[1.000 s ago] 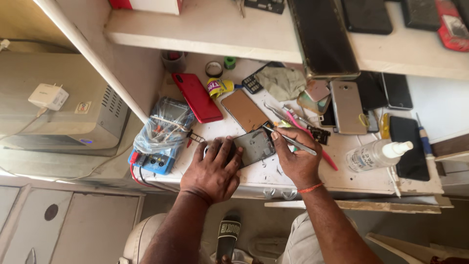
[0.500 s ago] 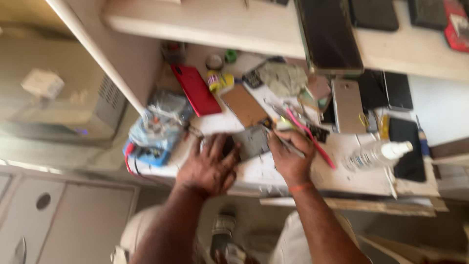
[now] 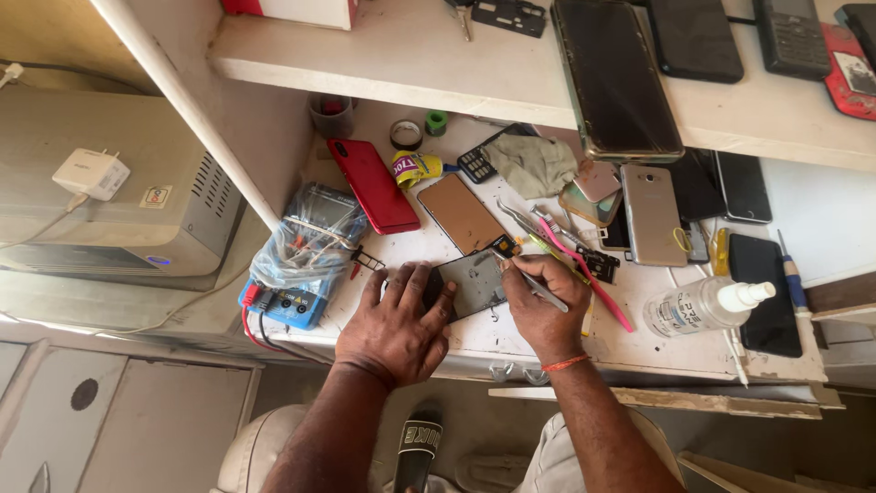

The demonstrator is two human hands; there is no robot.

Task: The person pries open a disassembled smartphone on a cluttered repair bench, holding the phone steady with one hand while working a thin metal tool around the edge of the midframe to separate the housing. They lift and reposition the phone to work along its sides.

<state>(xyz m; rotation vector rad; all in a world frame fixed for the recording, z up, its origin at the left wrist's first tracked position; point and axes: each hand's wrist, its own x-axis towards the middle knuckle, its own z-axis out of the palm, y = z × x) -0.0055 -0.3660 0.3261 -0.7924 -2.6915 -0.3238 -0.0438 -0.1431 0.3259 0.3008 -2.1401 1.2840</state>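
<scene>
Under the 2 hands, near the front edge of the white workbench [image 3: 639, 342], lies a small dark phone part [image 3: 470, 283], flat like a little screen. The left hand [image 3: 397, 319] is spread open w/ fingers pressing on the part's left side to keep it from sliding. The right hand [image 3: 543, 306] is closed around a thin grey tool [image 3: 538, 288], prob. tweezers, w/ the tip touching the part's top right corner. To do this bit well: keep the left hand flat & heavy, move the tool tip slow, push soft so nothing cracks. So the part sits between both hands, touching both. Just past it lies a brown phone back [image 3: 461, 212], then a red phone [image 3: 372, 185] further left. A blue meter in a plastic bag [image 3: 301, 251] sits left of the left hand. A pink tool [image 3: 589, 274] & a clear spray bottle [image 3: 698, 306] lie to the right.
</scene>
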